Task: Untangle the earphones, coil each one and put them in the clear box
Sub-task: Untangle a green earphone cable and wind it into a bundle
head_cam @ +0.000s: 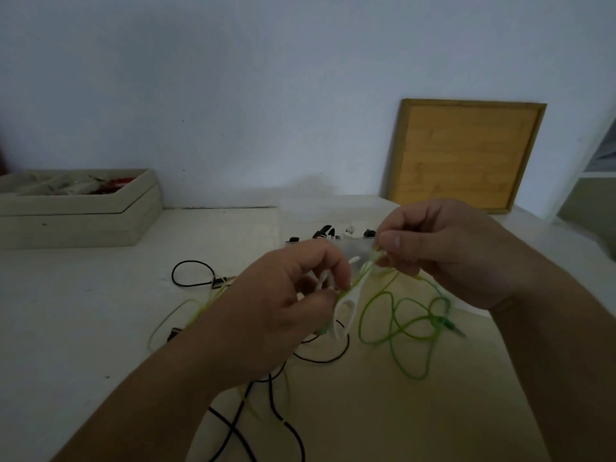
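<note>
My left hand [283,305] pinches a bundle of white earphone cable [346,308], held above the white table [100,311]. My right hand [443,251] pinches the green earphone cable [400,328] near its top. The green cable hangs down in loose loops, and its plug [453,328] lies to the right. It crosses the white cable between my hands. A black earphone cable [190,273] lies on the table, running under my left forearm toward the front edge. The clear box [320,211] stands behind my hands with several earbuds inside.
A shallow grey tray [83,211] with mixed small items sits at the back left. A wooden framed board [463,155] leans against the wall at the back right. A white shelf edge [596,175] shows at the far right.
</note>
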The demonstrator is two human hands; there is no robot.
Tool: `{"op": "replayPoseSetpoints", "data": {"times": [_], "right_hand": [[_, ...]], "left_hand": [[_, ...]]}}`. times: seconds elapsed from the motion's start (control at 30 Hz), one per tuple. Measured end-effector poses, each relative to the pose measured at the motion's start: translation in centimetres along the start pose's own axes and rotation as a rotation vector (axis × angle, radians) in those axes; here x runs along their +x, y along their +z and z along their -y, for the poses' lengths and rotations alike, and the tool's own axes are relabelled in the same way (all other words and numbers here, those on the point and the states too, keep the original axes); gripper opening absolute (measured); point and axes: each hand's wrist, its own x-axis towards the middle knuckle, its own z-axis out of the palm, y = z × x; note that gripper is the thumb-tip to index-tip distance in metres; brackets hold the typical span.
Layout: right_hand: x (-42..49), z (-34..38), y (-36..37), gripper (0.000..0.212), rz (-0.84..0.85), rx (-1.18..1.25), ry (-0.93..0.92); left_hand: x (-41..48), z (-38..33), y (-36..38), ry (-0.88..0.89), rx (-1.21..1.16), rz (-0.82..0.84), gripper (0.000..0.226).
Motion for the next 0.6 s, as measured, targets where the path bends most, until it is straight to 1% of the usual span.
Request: {"op": "replayPoseSetpoints", "data": {"times": [0.1,0.17,0.23,0.3,0.37,0.47,0.53,0.6], "right_hand": [[0.4,-0.4,0.2,0.007,-0.166,0.106,0.023],[0.7,-0.7,0.5,0.006,-0.245,0.128,0.029],[0.9,-1.0,0.9,0.010,-0.283,0.135,0.047],[1.0,-1.1,1.4,0.013,-0.289,0.110,0.060],[0.9,-1.0,2.3,0.014,-0.274,0.000,0.067],[0.6,-0.8,4.3,0.018,-0.180,-0.204,0.075],[0.4,-0.5,5.6,0.021,-0.066,-0.270,0.060],[0.3,-0.2,6.4,0.024,0.053,-0.271,0.037]], "left_hand": [[-0.1,-0.2,0.1,0.003,-0.022,-0.001,0.016],[-0.1,-0.2,0.2,-0.008,-0.066,0.001,0.018],[-0.1,-0.2,0.3,0.002,-0.097,-0.009,0.014],[0.0,-0.3,0.3,0.016,-0.181,-0.054,0.010],[0.1,-0.6,0.1,0.009,-0.311,-0.144,0.011],[0.4,-0.7,-0.3,-0.017,-0.441,-0.361,0.016],[0.5,-0.4,-0.8,-0.034,-0.444,-0.517,0.016],[0.6,0.2,-1.2,-0.049,-0.362,-0.606,0.015]]}}
